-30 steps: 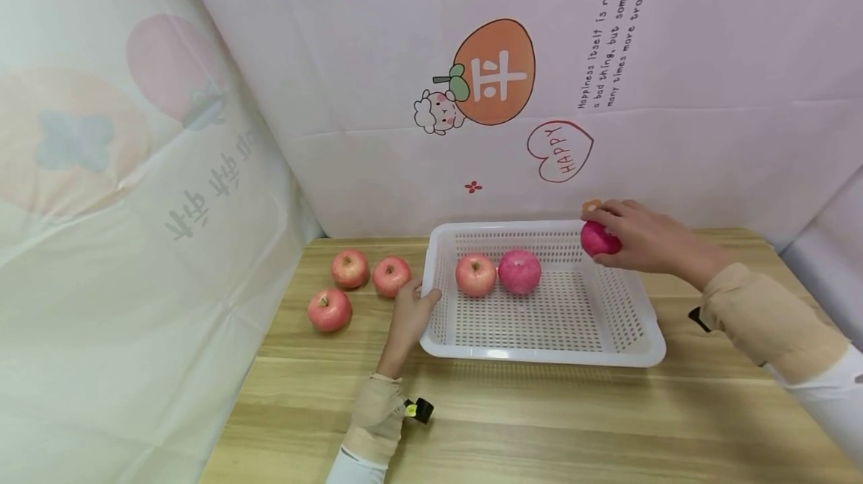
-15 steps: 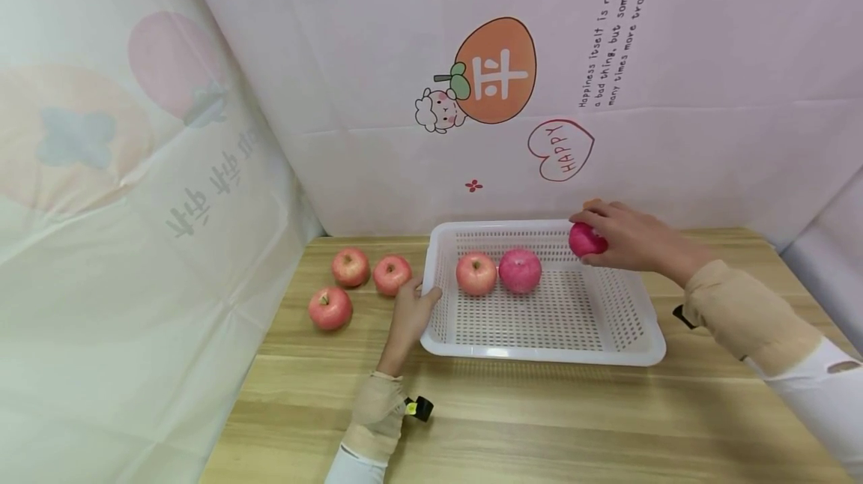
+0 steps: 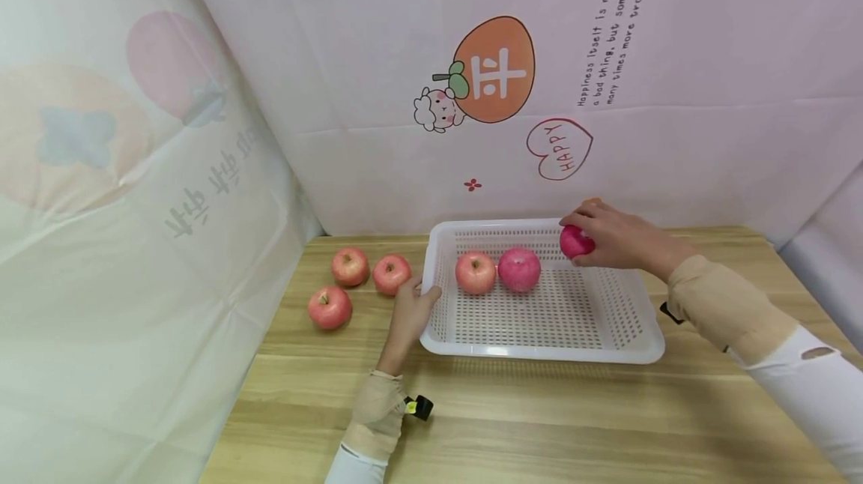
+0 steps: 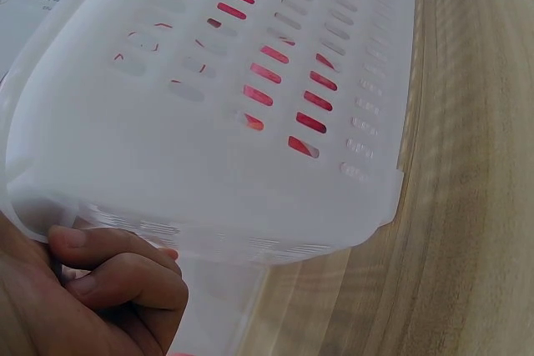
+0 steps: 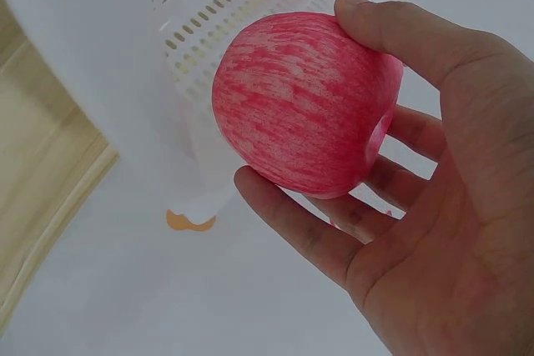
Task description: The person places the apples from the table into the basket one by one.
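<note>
Between thumb and fingers, my right hand [image 3: 616, 238] holds a deep pink apple [image 5: 304, 106] over the back right part of a white perforated plastic basket [image 3: 539, 354]. My left hand [image 3: 410, 312] grips the basket's left rim, thumb over the edge; the left wrist view shows its fingers [image 4: 125, 277] curled under the rim. Inside the basket, toward the back left, a paler red apple [image 3: 475, 273] sits beside a deep pink apple [image 3: 519, 270].
Left of the basket, three red apples [image 3: 350, 267] lie on the wooden table [image 3: 512, 424], the nearest one close to my left fingers. A printed white cloth [image 3: 364, 169] hangs right behind the basket, and another white sheet [image 3: 135, 304] closes off the left side.
My right hand has moved left with the apple, from over the basket's back right corner further in over the basket. The left hand, basket and other apples have stayed put.
</note>
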`<state>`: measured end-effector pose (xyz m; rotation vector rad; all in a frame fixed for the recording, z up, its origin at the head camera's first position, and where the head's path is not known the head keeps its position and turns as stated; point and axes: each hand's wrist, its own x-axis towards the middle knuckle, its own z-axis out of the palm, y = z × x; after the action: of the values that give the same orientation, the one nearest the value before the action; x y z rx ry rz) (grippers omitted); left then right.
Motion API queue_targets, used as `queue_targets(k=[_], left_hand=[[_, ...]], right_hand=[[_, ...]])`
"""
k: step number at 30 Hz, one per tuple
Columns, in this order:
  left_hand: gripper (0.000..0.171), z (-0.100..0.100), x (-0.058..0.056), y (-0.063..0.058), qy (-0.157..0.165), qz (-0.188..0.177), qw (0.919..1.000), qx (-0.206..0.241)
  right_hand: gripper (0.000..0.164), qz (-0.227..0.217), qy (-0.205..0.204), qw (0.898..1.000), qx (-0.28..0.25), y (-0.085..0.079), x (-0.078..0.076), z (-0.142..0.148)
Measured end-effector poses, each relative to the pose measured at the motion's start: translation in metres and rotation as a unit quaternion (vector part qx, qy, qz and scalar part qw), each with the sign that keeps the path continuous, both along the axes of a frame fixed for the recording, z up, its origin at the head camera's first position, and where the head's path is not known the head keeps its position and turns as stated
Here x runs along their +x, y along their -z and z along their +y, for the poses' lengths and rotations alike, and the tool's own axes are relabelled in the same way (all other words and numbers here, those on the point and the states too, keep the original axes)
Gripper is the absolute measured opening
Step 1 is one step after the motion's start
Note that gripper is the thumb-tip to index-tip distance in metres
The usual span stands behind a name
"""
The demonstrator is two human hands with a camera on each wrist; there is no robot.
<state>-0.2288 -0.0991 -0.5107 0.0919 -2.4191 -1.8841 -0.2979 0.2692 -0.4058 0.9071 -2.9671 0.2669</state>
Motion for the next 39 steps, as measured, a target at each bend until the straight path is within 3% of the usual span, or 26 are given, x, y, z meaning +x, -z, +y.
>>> queue_targets(k=[39], left_hand=[[0.040, 0.000, 0.002, -0.003, -0.010, 0.004, 0.9998, -0.015]], right_hand=[[0.067, -0.070, 0.008, 0.997, 0.027, 0.017, -0.018, -0.013]])
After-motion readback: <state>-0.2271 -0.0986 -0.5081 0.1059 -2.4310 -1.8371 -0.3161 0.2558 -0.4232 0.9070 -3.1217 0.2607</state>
